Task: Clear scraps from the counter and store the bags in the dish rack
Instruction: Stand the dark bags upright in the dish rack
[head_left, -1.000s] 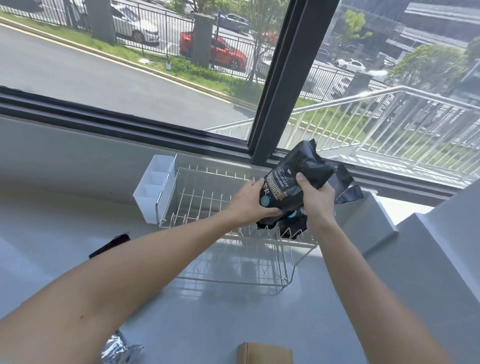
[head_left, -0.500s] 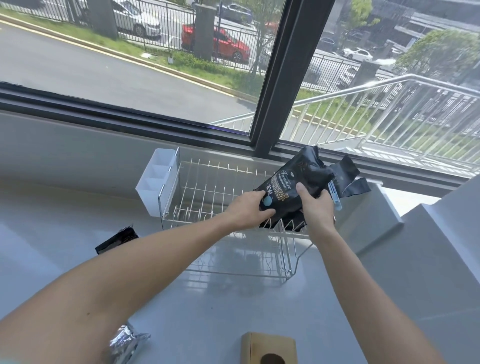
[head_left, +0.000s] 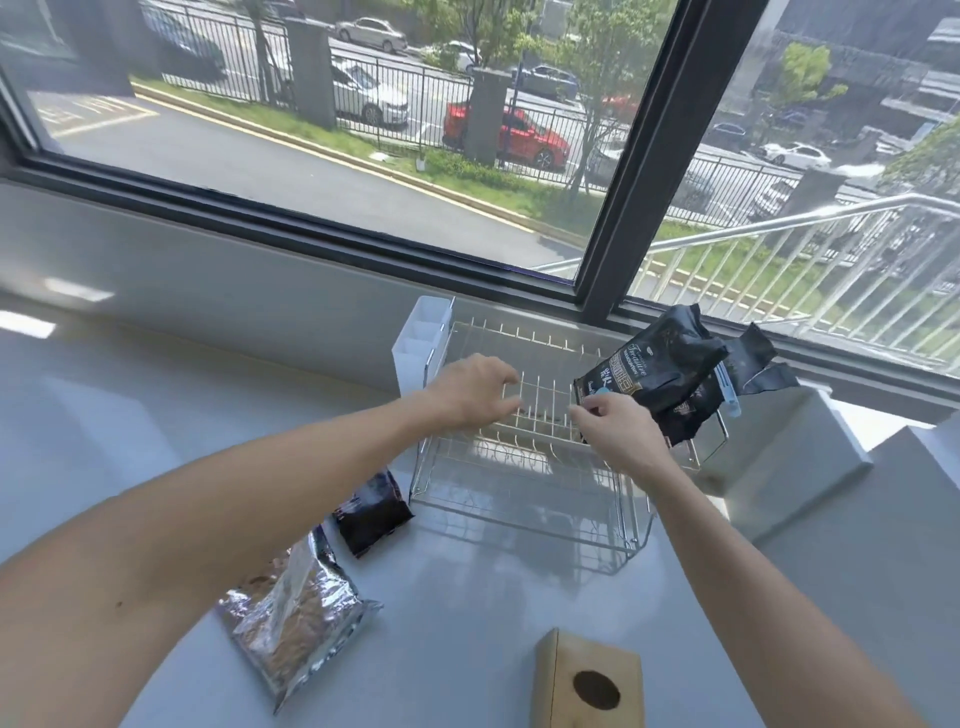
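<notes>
A wire dish rack (head_left: 524, 486) stands on the white counter under the window. Two crumpled black bags lean upright at its right end: the front black bag (head_left: 654, 371) with gold lettering, and a second black bag (head_left: 756, 358) behind it. My right hand (head_left: 618, 428) sits at the front bag's lower left corner, fingers loosely bent and touching it. My left hand (head_left: 470, 387) hovers over the rack's tines and holds nothing. A silver foil bag (head_left: 291, 623) and a small dark bag (head_left: 371, 512) lie on the counter left of the rack.
A white cutlery holder (head_left: 421, 340) hangs on the rack's left end. A wooden box with a round hole (head_left: 587, 686) stands at the near edge. White stepped blocks (head_left: 789, 457) rise to the right of the rack. The window frame runs close behind.
The black bags went down into the rack's right end. My left hand let go and moved left. My right hand slid down to the bag's lower corner. The view tilted down.
</notes>
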